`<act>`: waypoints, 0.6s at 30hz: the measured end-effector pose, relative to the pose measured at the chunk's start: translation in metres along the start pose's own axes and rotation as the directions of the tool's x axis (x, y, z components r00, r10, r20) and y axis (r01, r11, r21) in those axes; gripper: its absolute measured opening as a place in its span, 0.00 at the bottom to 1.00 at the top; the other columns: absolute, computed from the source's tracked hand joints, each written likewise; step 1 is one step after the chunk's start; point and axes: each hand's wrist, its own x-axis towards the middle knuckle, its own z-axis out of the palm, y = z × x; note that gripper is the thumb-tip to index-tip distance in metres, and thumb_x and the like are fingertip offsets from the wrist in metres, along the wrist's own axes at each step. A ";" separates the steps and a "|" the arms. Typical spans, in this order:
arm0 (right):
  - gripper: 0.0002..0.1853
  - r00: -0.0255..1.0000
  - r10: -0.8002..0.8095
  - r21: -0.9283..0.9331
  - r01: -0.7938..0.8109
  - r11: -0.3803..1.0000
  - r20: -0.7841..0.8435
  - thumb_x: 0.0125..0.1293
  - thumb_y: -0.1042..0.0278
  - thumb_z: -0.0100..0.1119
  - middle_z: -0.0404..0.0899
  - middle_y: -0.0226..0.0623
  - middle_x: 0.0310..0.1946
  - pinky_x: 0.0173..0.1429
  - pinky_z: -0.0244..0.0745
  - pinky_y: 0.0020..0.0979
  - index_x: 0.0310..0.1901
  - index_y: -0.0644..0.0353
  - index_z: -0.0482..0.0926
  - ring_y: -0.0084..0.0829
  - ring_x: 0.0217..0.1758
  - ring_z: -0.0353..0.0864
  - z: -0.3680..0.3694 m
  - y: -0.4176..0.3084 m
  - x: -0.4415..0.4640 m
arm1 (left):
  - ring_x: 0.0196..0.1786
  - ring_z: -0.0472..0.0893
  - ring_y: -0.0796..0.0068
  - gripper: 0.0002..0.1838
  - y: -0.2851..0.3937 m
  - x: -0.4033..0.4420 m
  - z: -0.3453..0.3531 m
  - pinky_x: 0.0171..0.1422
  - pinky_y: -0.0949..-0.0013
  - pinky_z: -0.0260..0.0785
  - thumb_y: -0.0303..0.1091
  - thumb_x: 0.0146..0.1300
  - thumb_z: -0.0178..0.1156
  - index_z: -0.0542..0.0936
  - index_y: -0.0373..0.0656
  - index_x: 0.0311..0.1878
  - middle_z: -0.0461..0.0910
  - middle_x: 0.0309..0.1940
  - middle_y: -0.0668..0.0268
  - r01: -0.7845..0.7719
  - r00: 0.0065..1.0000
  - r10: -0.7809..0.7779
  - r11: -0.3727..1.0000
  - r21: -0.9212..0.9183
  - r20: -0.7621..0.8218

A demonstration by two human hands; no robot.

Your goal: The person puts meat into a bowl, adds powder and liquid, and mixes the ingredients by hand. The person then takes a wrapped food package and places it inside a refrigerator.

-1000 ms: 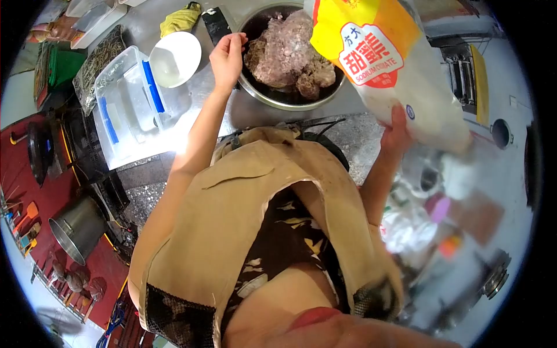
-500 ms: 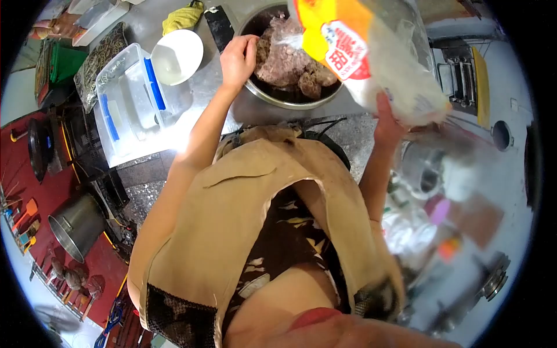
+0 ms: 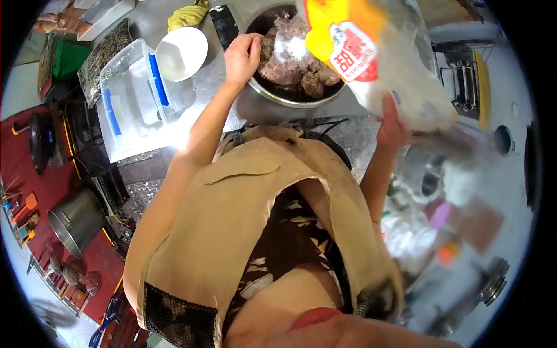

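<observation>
A metal bowl (image 3: 290,104) on the counter holds lumps of brownish-pink minced meat (image 3: 278,72). White powder or fine grains (image 3: 290,49) lie in a bright patch on top of the meat. My left hand (image 3: 241,59) has its fingers curled at the bowl's left rim. Over the bowl's right side, my right hand (image 3: 394,124) grips the lower part of a large plastic bag (image 3: 400,81) with a yellow-orange and red printed label. White contents show through the bag, which lies tilted with its mouth toward the bowl; its far end is partly cut off by the view.
Left of the bowl stand a white bowl (image 3: 184,53) and a clear plastic box (image 3: 130,95) with blue clips. A black-handled cleaver (image 3: 224,26) and a yellow-green cloth (image 3: 187,15) lie behind them. A large steel pot (image 3: 75,223) is at the far left.
The white patch on the meat has grown larger and brighter. The bag has shifted slightly right in my right hand. My left hand keeps its place at the rim.
</observation>
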 end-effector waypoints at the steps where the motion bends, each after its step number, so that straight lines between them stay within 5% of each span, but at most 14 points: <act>1: 0.25 1.000 0.007 -0.111 -0.006 0.994 0.009 0.47 0.80 0.66 0.75 0.37 0.43 0.49 0.71 0.27 0.49 0.68 0.70 0.26 0.43 0.75 0.000 0.005 -0.001 | 0.32 0.76 0.59 0.05 0.001 0.000 0.000 0.37 0.64 0.68 0.30 0.56 0.54 0.78 0.41 0.32 0.76 0.27 0.60 -0.008 1.000 0.008 1.000 -0.003 0.002; 4: 0.25 0.998 0.013 -0.250 0.003 0.968 0.064 0.47 0.80 0.66 0.75 0.37 0.44 0.48 0.71 0.26 0.49 0.69 0.70 0.26 0.42 0.75 0.000 0.011 0.001 | 0.33 0.76 0.59 0.05 0.001 -0.001 -0.001 0.37 0.63 0.68 0.29 0.56 0.54 0.78 0.41 0.32 0.77 0.28 0.60 0.031 0.999 -0.032 0.999 0.024 0.036; 7: 0.25 0.996 0.087 -0.080 -0.090 0.993 -0.035 0.47 0.80 0.66 0.75 0.38 0.44 0.47 0.72 0.25 0.49 0.68 0.69 0.26 0.42 0.75 0.002 0.010 0.001 | 0.33 0.76 0.59 0.05 -0.001 0.000 0.000 0.38 0.63 0.68 0.29 0.56 0.54 0.78 0.41 0.32 0.77 0.28 0.59 -0.013 1.000 0.013 1.000 0.001 0.004; 9: 0.23 0.998 -0.013 -0.108 0.005 0.994 -0.066 0.52 0.78 0.62 0.74 0.37 0.43 0.26 0.73 0.21 0.51 0.64 0.68 0.24 0.35 0.76 0.001 0.008 0.003 | 0.32 0.76 0.59 0.05 0.000 -0.001 0.000 0.38 0.63 0.68 0.29 0.56 0.54 0.78 0.41 0.32 0.77 0.28 0.59 0.015 1.000 -0.015 1.000 0.003 0.012; 10: 0.23 0.998 -0.014 -0.109 0.007 0.994 -0.066 0.52 0.78 0.62 0.74 0.37 0.43 0.26 0.73 0.21 0.51 0.64 0.68 0.24 0.35 0.76 0.001 0.005 0.004 | 0.32 0.76 0.59 0.05 0.000 -0.001 0.000 0.38 0.63 0.68 0.29 0.56 0.54 0.78 0.41 0.32 0.77 0.28 0.59 0.014 1.000 -0.014 1.000 0.001 0.011; 12: 0.22 0.996 -0.035 0.067 0.041 0.997 -0.082 0.52 0.80 0.61 0.73 0.38 0.45 0.39 0.76 0.26 0.51 0.65 0.68 0.27 0.42 0.75 0.002 0.000 0.005 | 0.32 0.76 0.59 0.05 0.000 0.000 0.000 0.38 0.63 0.68 0.29 0.56 0.54 0.78 0.41 0.32 0.77 0.28 0.59 0.004 1.000 -0.004 1.000 0.007 0.011; 15: 0.23 1.000 -0.001 -0.094 0.001 0.996 0.002 0.52 0.81 0.60 0.73 0.39 0.47 0.50 0.73 0.30 0.51 0.65 0.68 0.30 0.47 0.74 0.001 0.005 0.003 | 0.33 0.76 0.59 0.05 0.001 0.000 -0.001 0.38 0.64 0.68 0.29 0.56 0.54 0.78 0.41 0.32 0.77 0.28 0.59 0.020 1.000 -0.020 1.000 -0.006 0.008; 18: 0.24 0.997 -0.072 -0.058 0.071 0.996 -0.025 0.52 0.82 0.60 0.72 0.39 0.48 0.51 0.72 0.29 0.53 0.66 0.67 0.30 0.48 0.74 -0.001 0.020 0.004 | 0.33 0.76 0.59 0.05 0.002 0.000 -0.001 0.38 0.64 0.68 0.29 0.56 0.54 0.78 0.41 0.32 0.77 0.28 0.59 0.009 1.000 -0.010 1.000 0.020 0.023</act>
